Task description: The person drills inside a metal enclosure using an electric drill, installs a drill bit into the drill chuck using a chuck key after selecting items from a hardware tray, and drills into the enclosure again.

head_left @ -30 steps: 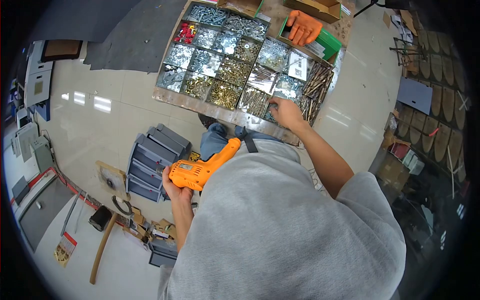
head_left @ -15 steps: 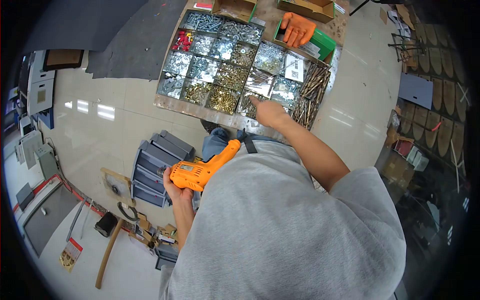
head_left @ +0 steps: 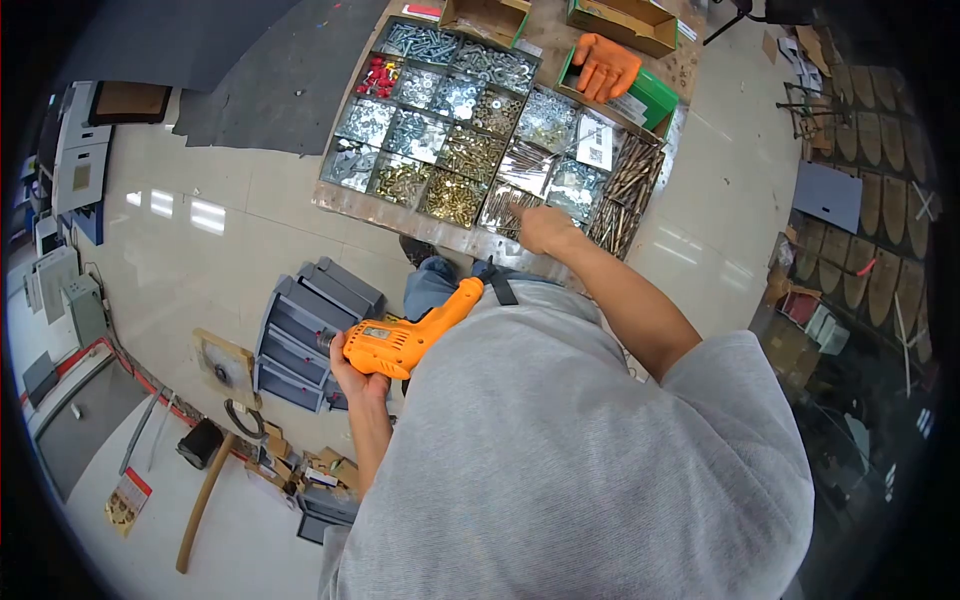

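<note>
My left hand (head_left: pixel 360 378) is wrapped round the front of an orange power drill (head_left: pixel 392 344), whose handle points up and right against my shirt. Over the front compartments of a divided tray (head_left: pixel 437 125), my right hand (head_left: pixel 543 228) stretches its index finger to the compartment of thin drill bits (head_left: pixel 502 208). Whether that hand holds anything small is hidden. Left of this compartment lie brass-coloured fasteners (head_left: pixel 453 197); thicker drill bits (head_left: pixel 630 180) fill the compartment on the right.
An orange glove (head_left: pixel 605 68) rests on a green box (head_left: pixel 655 100) behind the tray. Open cardboard boxes (head_left: pixel 628 22) stand at the table's back. Grey plastic bins (head_left: pixel 300 335) are below left, near a wooden handle (head_left: pixel 205 505). Shelving stands at the right.
Since the first frame my right hand has moved left from the right-hand compartments to the thin drill bits, its index finger now extended. My left hand still holds the drill.
</note>
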### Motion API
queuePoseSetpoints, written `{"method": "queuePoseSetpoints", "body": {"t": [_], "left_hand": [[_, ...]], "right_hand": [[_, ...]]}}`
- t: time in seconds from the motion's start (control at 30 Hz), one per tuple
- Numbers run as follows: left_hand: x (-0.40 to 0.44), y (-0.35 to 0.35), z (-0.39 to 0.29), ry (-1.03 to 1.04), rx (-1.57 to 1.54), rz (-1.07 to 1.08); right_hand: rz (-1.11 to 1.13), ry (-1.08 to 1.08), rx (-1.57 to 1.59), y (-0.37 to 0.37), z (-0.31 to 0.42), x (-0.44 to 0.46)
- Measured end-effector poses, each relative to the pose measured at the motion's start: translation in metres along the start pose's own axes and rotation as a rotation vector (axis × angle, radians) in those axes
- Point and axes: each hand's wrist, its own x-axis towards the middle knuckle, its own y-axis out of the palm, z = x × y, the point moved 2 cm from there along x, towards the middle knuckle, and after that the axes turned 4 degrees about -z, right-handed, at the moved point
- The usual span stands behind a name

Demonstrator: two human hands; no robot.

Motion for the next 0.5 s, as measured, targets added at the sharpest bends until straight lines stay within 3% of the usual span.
{"method": "queuePoseSetpoints", "body": {"t": [0.33,0.5], "left_hand": [[-0.002,-0.003,0.001,-0.005,-0.009,0.013],[-0.005,0.000,0.003,0.004,-0.010,-0.001]], "right_hand": [[-0.125,-0.015,0.218,0.006,-0.011,0.017],[-0.103,-0.017,0.156,0.004,-0.002,0.021]]}}
